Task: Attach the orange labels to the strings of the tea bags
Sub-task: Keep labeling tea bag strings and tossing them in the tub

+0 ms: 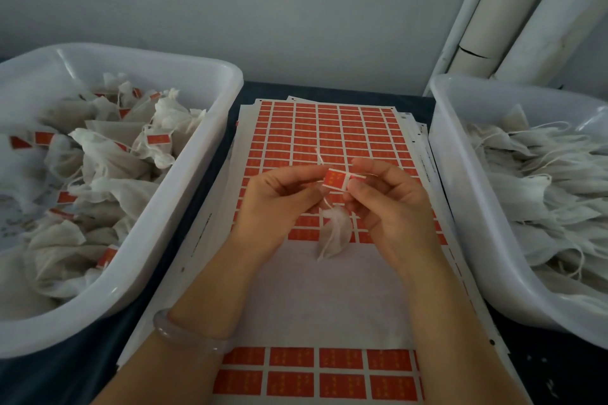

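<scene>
An orange label [335,180] is held up between both hands above the sticker sheet [329,131]. My left hand [279,204] pinches its left edge together with a thin white string [320,159]. My right hand [391,200] pinches the label's right end between thumb and fingers. A small white tea bag [333,233] hangs from the string just below the label, between the two hands. The sheet carries rows of orange labels, with a bare strip where labels are gone.
A white tub [184,207] on the left holds several tea bags with orange labels on their strings. A second white tub [460,207] on the right holds unlabelled tea bags with loose strings. White pipes [513,10] stand at the back right. A bracelet [184,335] circles my left wrist.
</scene>
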